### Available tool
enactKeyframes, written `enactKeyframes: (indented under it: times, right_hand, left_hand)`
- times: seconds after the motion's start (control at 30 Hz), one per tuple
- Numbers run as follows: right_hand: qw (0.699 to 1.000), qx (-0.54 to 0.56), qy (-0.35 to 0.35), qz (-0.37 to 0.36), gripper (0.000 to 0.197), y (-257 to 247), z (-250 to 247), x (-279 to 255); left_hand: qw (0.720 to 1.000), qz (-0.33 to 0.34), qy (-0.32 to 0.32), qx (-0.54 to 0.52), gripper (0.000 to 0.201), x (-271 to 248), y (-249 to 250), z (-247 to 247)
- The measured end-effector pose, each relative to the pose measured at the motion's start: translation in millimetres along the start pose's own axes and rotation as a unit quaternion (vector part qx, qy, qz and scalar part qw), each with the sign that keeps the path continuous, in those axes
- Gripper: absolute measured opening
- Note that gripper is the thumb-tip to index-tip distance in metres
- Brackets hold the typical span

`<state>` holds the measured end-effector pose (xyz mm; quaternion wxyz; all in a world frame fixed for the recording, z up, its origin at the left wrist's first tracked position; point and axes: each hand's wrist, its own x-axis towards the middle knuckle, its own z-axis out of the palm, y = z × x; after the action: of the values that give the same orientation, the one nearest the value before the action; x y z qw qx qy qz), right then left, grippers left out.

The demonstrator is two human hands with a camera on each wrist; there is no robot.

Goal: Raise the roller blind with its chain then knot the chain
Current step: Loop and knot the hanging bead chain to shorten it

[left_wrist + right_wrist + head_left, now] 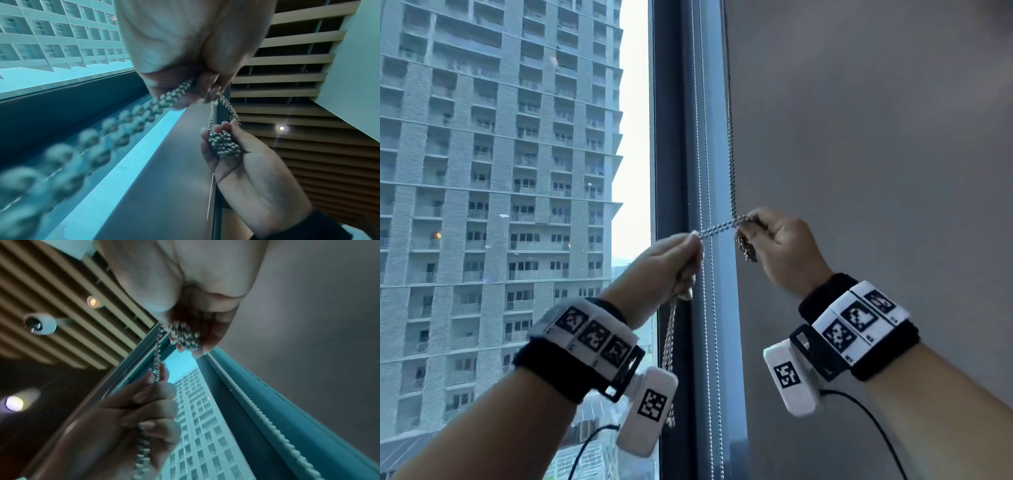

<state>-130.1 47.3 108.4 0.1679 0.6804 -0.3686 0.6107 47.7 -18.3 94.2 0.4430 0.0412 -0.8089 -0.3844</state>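
The bead chain [731, 164] is seen hanging down the window frame [671, 137] from twelve o'clock, at the left edge of a grey blind [859, 171] that fills the head view from one to five o'clock. At the centre of that view a short stretch of chain is drawn taut between the two hands, which are held close together but not touching. The left hand [664, 263], at about nine o'clock from that stretch, is closed in a fist around the chain: the strands are pinched between thumb and forefinger at the top, and two strands are let fall from beneath the fist toward six o'clock, past the wrist camera. In the left wrist view the doubled chain [172, 95] is shown passing out from between the curled fingers [213, 92]. The right hand [784, 246], at three o'clock from the taut stretch, is curled round a bunched clump of chain, with a short loop left dangling below the fingers; in the left wrist view this clump [224, 142] is seen cupped in the palm, and in the right wrist view the fingertips [199, 352] are seen wrapped over the beads [185, 335]. A second, finer white cord [705, 308] is seen running straight down the frame behind the hands. Beyond the glass, from seven to eleven o'clock, a tall apartment block [493, 171] is visible.
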Motion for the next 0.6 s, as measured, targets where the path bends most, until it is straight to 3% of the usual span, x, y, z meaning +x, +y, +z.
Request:
enactKeyframes:
  times: [0.07,0.17,0.27,0.33,0.37,0.47,0.53,0.6]
  right_hand:
    - [0.992,0.107,0.018,0.068,0.023,-5.0,-0.5,7.4]
    - [0.952,0.248,0.043,0.171,0.022,-10.9,-3.0,16.7]
    - [0.907,0.339,0.04,0.247,0.024,-15.9,-6.4,20.2]
    - [0.875,0.39,0.035,0.285,0.025,-20.2,-6.7,21.3]
    - [0.855,0.419,0.03,0.303,0.026,-21.7,-6.1,21.5]
    - [0.806,0.475,0.013,0.353,0.026,-23.6,-2.7,21.0]
    - [0.799,0.481,0.013,0.361,0.023,-22.3,0.1,20.2]
    - [0.814,0.467,0.038,0.343,0.008,-20.3,2.4,19.1]
  left_hand:
    - [0.999,0.027,0.043,0.01,0.013,14.0,9.7,1.7]
    - [0.984,0.098,0.097,0.117,0.029,30.6,21.9,5.9]
    - [0.917,0.163,0.126,0.342,0.039,42.8,19.5,6.0]
    - [0.899,0.153,0.138,0.386,0.04,47.3,17.8,11.0]
    - [0.91,0.144,0.143,0.361,0.036,48.3,18.2,16.5]
    - [0.977,0.095,0.123,0.146,0.016,48.3,26.2,33.2]
    - [0.986,0.083,0.117,0.08,0.013,48.2,29.3,35.8]
    - [0.982,0.086,0.145,0.081,0.014,50.6,27.6,30.9]
